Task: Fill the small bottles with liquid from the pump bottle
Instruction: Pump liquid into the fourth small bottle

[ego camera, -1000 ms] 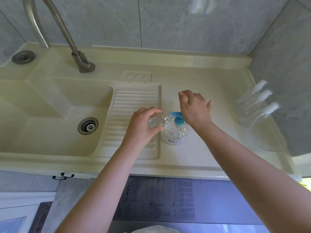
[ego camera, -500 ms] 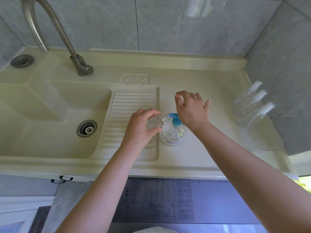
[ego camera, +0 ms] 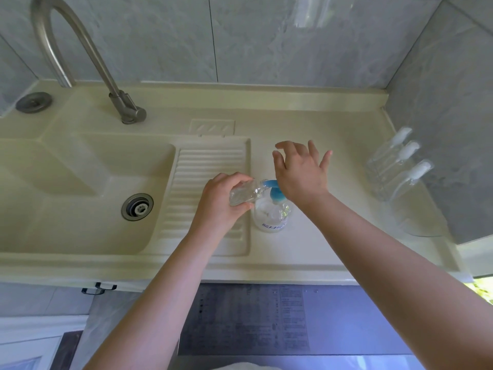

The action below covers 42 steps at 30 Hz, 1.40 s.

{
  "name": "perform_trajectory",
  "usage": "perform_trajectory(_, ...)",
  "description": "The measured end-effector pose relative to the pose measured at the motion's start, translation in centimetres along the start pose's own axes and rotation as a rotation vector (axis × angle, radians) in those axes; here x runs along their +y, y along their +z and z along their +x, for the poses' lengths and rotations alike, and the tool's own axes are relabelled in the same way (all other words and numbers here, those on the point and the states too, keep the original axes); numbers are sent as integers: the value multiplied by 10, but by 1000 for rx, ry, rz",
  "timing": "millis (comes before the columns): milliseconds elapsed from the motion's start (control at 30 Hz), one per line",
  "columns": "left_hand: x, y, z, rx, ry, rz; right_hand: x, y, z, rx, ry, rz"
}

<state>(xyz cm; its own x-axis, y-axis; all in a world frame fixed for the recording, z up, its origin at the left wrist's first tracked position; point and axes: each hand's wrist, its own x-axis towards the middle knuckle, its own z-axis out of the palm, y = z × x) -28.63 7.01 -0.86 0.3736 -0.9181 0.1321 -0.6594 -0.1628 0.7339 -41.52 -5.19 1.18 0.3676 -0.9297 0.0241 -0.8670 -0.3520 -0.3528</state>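
A clear pump bottle (ego camera: 270, 216) with a blue pump head (ego camera: 274, 192) stands on the cream counter beside the ribbed drainboard. My left hand (ego camera: 222, 202) grips a small clear bottle (ego camera: 244, 194), tilted on its side, its mouth held against the blue spout. My right hand (ego camera: 300, 173) lies flat over the pump head, heel of the palm on it, fingers spread and lifted. Three more small clear bottles with white caps (ego camera: 394, 166) lie side by side at the counter's right end, against the wall.
The sink basin (ego camera: 88, 204) with its drain (ego camera: 137, 206) lies to the left, under a curved metal tap (ego camera: 80, 46). A ribbed drainboard (ego camera: 210, 177) sits between basin and pump bottle. Grey tiled walls close the back and right. The counter's front edge (ego camera: 240, 271) runs below my forearms.
My right hand's fingers have spread and lifted from a curled pose while the palm stays over the pump head. My left hand and the small bottle have held their place.
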Motion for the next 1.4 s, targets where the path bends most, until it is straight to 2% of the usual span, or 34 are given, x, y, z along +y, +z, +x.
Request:
perform_trajectory(267, -4, 5, -2, 2, -19, 32, -1, 7, -6, -60, -7, -28)
perform_trajectory(433, -4, 6, -1, 22, -5, 8, -2, 3, -7, 51, -62, -31)
perform_trajectory(833, -6, 9, -2, 21, -16, -19, -4, 7, -7, 23, -65, -95)
perform_trajectory(1100, -3, 8, -3, 37, -22, -60, -3, -3, -4, 129, -100, -108)
perform_trajectory(1333, -6, 9, -4, 18, -20, -41, -1, 6, -7, 1, -55, -55)
perform_trajectory(1400, -7, 9, -4, 11, -21, -31, -1, 9, -8, 9, -48, -25)
